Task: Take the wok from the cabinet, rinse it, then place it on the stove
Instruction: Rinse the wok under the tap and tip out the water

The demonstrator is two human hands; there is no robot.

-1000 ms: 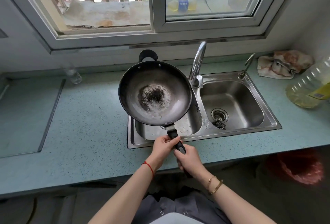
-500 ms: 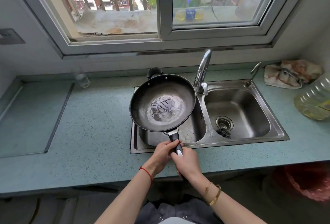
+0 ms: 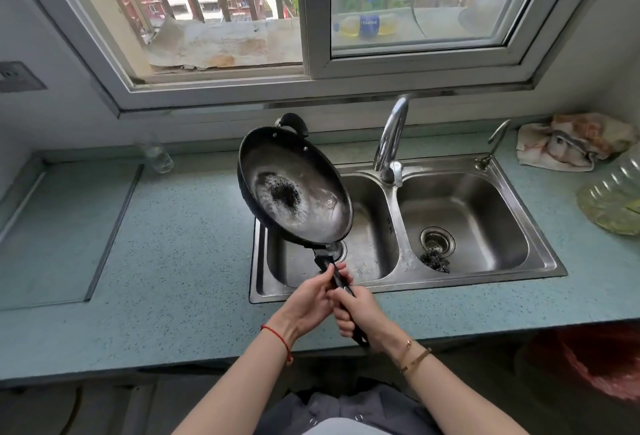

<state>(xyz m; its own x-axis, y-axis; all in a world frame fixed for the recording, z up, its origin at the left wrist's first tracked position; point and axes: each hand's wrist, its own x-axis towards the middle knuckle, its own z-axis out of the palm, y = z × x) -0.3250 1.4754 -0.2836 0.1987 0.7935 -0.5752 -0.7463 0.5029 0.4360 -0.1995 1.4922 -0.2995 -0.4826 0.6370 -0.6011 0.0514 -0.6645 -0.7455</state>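
Note:
A black wok (image 3: 294,192) with a worn, wet bottom hangs over the left basin of the steel double sink (image 3: 485,282). It is tilted steeply, its open side facing right toward the faucet (image 3: 391,143). Both hands grip its long black handle at the sink's front edge. My left hand (image 3: 311,299) holds the part nearer the pan. My right hand (image 3: 360,313) clasps the handle's end. No water runs from the faucet. The stove recess (image 3: 59,233) is a sunken rectangle in the counter at far left.
A small clear glass (image 3: 156,157) stands on the counter's back left. A crumpled cloth (image 3: 571,143) lies at the back right beside a second small tap (image 3: 491,147). A large oil bottle (image 3: 613,199) lies at the right edge. A red-lined bin (image 3: 595,362) sits below right.
The wok has gone from nearly level to steeply tilted onto its side over the left basin. Both hands kept their grip on the handle. The camera moved closer and looks higher.

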